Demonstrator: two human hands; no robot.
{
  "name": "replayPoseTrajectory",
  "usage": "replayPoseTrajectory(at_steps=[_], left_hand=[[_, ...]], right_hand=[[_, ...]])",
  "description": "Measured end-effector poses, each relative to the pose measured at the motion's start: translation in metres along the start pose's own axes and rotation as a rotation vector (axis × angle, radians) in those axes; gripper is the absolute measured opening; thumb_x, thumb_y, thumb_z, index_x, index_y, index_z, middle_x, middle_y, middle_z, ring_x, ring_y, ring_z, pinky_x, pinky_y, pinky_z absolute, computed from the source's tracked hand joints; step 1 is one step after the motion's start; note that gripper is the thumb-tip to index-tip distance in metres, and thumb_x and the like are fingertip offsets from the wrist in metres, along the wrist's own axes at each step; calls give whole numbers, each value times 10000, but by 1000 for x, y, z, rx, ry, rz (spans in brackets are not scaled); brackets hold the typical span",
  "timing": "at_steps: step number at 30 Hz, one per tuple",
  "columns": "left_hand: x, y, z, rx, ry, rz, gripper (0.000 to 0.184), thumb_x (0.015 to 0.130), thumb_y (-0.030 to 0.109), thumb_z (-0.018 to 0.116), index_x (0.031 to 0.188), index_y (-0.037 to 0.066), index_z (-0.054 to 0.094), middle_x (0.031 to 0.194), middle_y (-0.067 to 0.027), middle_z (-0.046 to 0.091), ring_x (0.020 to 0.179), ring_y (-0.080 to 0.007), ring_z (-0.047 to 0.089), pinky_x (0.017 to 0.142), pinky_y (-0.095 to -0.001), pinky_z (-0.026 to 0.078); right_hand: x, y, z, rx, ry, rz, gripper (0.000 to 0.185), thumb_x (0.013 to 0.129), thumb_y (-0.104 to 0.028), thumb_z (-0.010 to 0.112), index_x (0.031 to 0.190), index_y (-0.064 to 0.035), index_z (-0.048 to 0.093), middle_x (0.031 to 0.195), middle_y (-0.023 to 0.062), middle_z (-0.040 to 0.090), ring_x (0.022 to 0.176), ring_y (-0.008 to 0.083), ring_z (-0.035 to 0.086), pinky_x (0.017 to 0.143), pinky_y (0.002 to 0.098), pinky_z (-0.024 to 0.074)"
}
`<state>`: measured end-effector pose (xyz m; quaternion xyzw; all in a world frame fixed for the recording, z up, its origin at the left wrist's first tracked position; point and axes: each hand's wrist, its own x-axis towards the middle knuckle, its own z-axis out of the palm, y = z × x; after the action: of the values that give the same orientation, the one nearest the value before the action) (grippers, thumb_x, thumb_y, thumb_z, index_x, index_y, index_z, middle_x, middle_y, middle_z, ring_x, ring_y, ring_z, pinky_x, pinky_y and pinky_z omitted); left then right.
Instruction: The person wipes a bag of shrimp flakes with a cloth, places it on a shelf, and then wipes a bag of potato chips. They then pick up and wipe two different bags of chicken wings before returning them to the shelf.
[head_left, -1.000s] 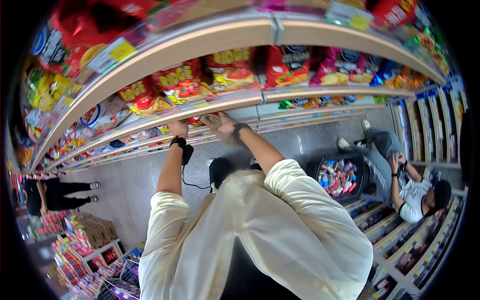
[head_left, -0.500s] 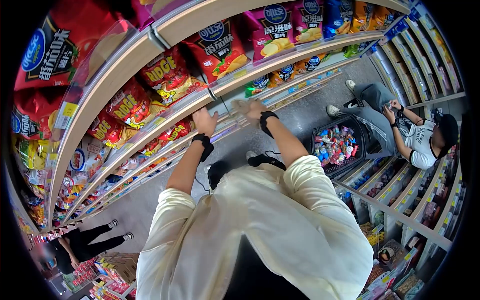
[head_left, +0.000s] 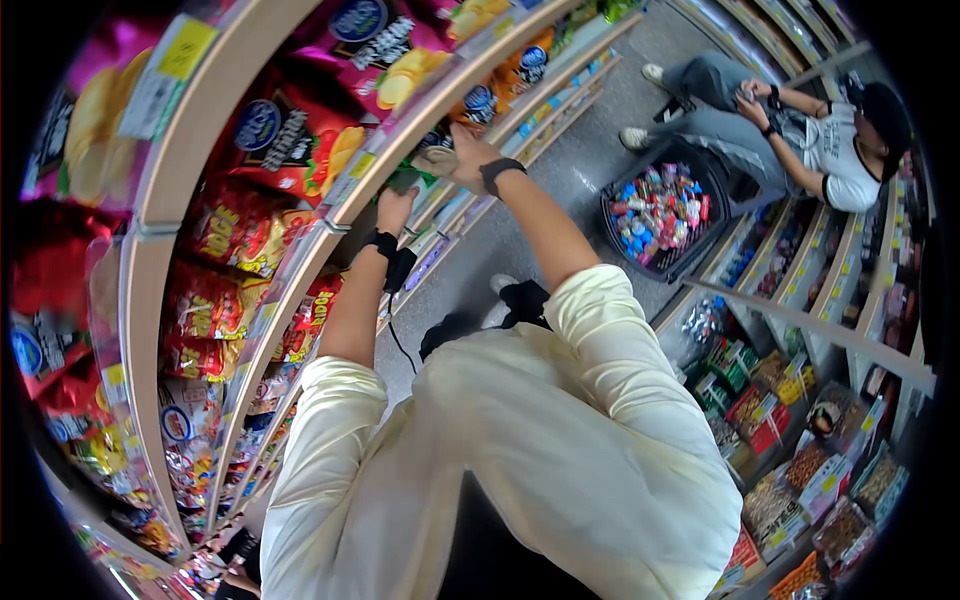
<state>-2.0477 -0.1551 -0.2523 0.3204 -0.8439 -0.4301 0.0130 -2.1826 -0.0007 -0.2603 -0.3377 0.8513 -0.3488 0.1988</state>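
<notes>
My right hand (head_left: 472, 160) reaches to the lower shelf in the head view, its fingers closed around a round, pale grey-brown thing (head_left: 436, 161) too blurred to name. Just left of it, my left hand (head_left: 396, 208) is at the shelf's front edge. A small dull grey patch (head_left: 404, 181) shows at its fingertips; whether the hand grips it I cannot tell. Both wrists wear black bands. Orange chip bags (head_left: 480, 102) stand behind my right hand, and a red chip bag (head_left: 290, 140) sits on the shelf above my left hand.
Snack shelves (head_left: 150, 190) curve along the left. On the floor to the right stands a black basket (head_left: 655, 262) full of small colourful packets. Beside it a seated person (head_left: 840, 150) holds something small. Packaged dry foods (head_left: 780, 500) fill the lower right.
The view has turned, and my hands have moved along the shelf toward the orange bags. The round thing stays in my right hand. The standing person at lower left has mostly left view.
</notes>
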Motion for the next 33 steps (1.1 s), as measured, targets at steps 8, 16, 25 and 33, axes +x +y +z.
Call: replayPoseTrajectory(at_steps=[8,16,25,33], left_hand=[[11,4,18,-66,34,-167,562,774,257,656,1032,-180,415,960,-186,514,938,-235,517,787,-338,435],[-1,9,28,-406,142,-184,431,776,204,660,1014,-113,491,993,-142,570,869,-201,567,722,-297,476],[-13,-17,17,-187,298,12,208,759,127,605,924,0,595,746,-152,637,676,-290,621,640,-354,468],[-104,-11,-16,-11,343,438,214,783,-9,538,993,19,508,1109,-167,562,998,-348,531,844,-371,430]], right_hand=[[6,7,2,116,-209,70,995,652,-257,657,1388,0,38,1416,216,196,1224,356,354,963,372,367],[-1,14,31,258,-74,4,843,641,-271,687,1327,-28,262,1288,221,398,1150,342,438,929,374,394],[-39,-9,24,377,-89,-128,737,716,-298,637,1303,3,307,1220,238,448,1127,332,461,934,352,396],[-79,-25,0,340,-303,-220,688,742,-242,658,1287,8,320,1272,233,405,1198,299,398,986,341,323]])
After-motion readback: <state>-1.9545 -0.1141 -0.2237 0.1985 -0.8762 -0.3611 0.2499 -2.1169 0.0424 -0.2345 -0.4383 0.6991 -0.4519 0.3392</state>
